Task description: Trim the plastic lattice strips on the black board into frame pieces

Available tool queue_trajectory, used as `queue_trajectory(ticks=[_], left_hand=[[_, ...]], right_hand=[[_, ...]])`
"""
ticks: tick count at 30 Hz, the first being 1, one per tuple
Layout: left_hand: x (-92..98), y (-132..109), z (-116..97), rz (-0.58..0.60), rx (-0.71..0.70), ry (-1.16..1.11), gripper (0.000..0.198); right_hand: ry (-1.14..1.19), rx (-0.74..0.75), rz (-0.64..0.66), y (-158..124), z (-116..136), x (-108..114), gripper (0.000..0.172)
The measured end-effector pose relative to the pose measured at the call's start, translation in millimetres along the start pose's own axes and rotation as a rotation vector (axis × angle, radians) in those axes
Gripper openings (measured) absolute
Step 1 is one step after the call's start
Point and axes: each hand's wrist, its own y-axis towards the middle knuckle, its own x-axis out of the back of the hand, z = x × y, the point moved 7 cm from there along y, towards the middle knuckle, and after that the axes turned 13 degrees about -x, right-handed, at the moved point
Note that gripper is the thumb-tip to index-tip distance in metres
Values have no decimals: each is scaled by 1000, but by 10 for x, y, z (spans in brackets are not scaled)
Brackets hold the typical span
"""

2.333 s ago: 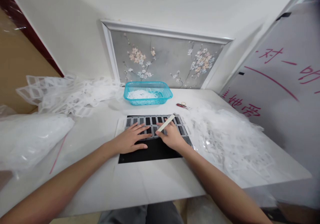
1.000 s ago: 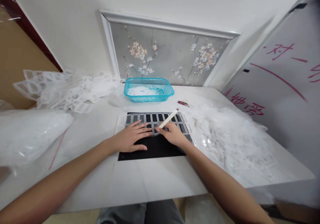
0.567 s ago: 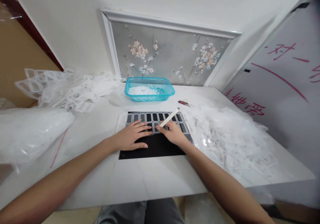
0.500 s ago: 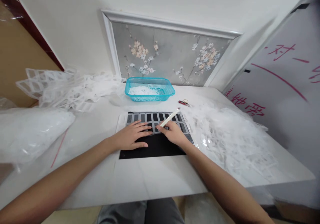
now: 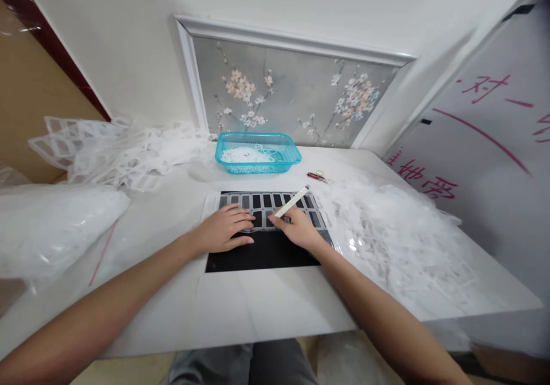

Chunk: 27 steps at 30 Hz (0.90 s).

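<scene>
A: What are the 2 hands doing?

B: The left hand [image 5: 226,230] lies flat on the clear sheet of little windows [image 5: 268,207], with its fingers [image 5: 243,219] spread and released. It presses the sheet down on the black mat [image 5: 262,253].

A: And the other one?

B: The right hand [image 5: 298,230] has its fingers [image 5: 281,220] clenched around a thin white stick [image 5: 292,201]. The low tip of the stick touches the sheet, just beside the left fingertips.

A: Which way does the stick point?

B: Its long line runs from the fingers up toward 1 o'clock. The sheet lies wide, from 9 o'clock to 3 o'clock, right under both hands.

A: Which hand is nearer the spot the stick touches?

B: The right hand. The left is just at its 9 o'clock.

A: Is there room to move?

B: Some. At 12 o'clock sits a blue basket [image 5: 258,153], apart from the sheet. At 3 o'clock a pile of clear plastic bits [image 5: 387,230] comes close to the mat's edge. At 10 o'clock lie white cut-out frames [image 5: 112,150]. Toward 6 o'clock the white surface [image 5: 258,310] runs bare to its near edge.
</scene>
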Motion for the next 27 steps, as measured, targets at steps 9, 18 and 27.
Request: queue_trajectory(ticks=[9, 18, 27], left_hand=[[-37, 7, -7, 70, 32, -28, 52], [-87, -11, 26, 117, 64, -52, 58], [-85, -7, 39, 88, 73, -47, 54]], right_hand=[[-40, 25, -22, -30, 48, 10, 18], [-73, 60, -27, -42, 84, 20, 17], [-66, 74, -10, -53, 108, 15, 17]])
